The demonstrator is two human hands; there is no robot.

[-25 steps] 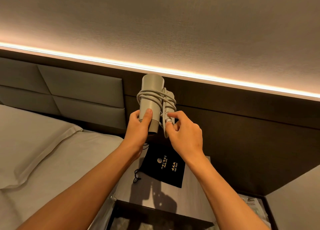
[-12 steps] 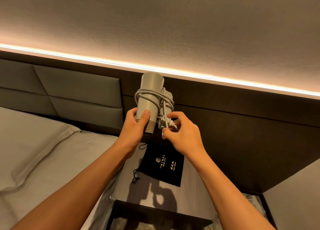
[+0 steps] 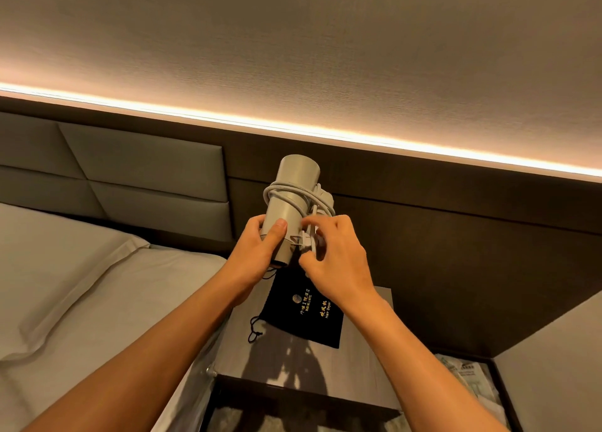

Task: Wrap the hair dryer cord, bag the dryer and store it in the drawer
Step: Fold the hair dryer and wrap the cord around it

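I hold a grey hair dryer [image 3: 291, 187] upright in the air above the nightstand. Its grey cord [image 3: 286, 194] is looped several times around the barrel and folded handle. My left hand [image 3: 260, 252] grips the lower barrel, thumb on the front. My right hand [image 3: 332, 255] pinches the cord's plug end [image 3: 304, 241] against the dryer's right side. A black drawstring bag [image 3: 304, 314] with gold lettering lies flat on the nightstand top [image 3: 358, 363], below my hands. An open drawer [image 3: 293, 412] shows dark at the bottom of the view.
A bed with a white sheet and pillow [image 3: 65, 268] fills the left. A padded headboard [image 3: 146, 174] and dark wall panel stand behind. Printed papers [image 3: 469, 379] lie in a recess right of the nightstand.
Both hands and the dryer have stayed nearly in place. My right hand's fingers have shifted down the cord end and closed on the plug beside the barrel.
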